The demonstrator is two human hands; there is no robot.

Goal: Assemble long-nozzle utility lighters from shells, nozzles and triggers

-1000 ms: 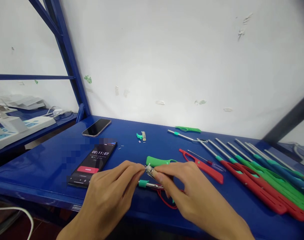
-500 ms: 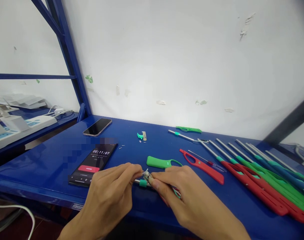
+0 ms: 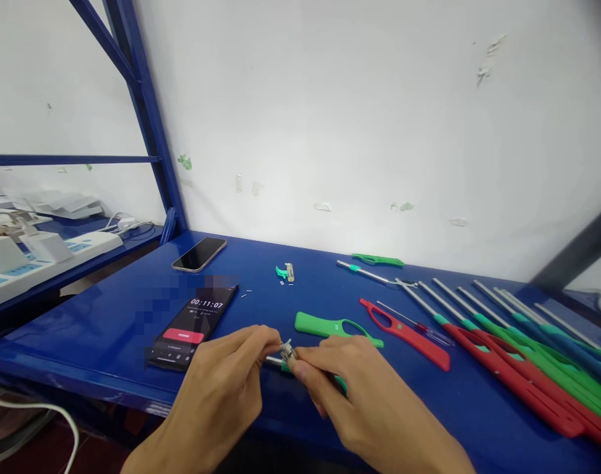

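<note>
My left hand (image 3: pixel 224 385) pinches something thin at its fingertips, too small to make out. My right hand (image 3: pixel 354 385) closes thumb and forefinger on a small clear-and-metal lighter valve piece (image 3: pixel 287 351), right at the left fingertips. Under the hands lies a metal lighter tube (image 3: pixel 272 361) with a green collar, partly hidden by the fingers. Just beyond is a green lighter handle shell (image 3: pixel 320 324). To the right rest a red handle shell (image 3: pixel 418 340) and a screwdriver (image 3: pixel 436 332) with a clear handle.
Several long-nosed lighters (image 3: pixel 522 378) in red, green and blue lie at right. Farther back are a green trigger with a clear tank (image 3: pixel 287 271), a loose tube (image 3: pixel 362 270) and a green shell (image 3: pixel 379 260). Two phones (image 3: pixel 194 322) lie at left, one showing a timer.
The view has shifted slightly, so everything sits a little lower and to the right. My hands keep nearly the same pinch, with the valve piece turned slightly.
</note>
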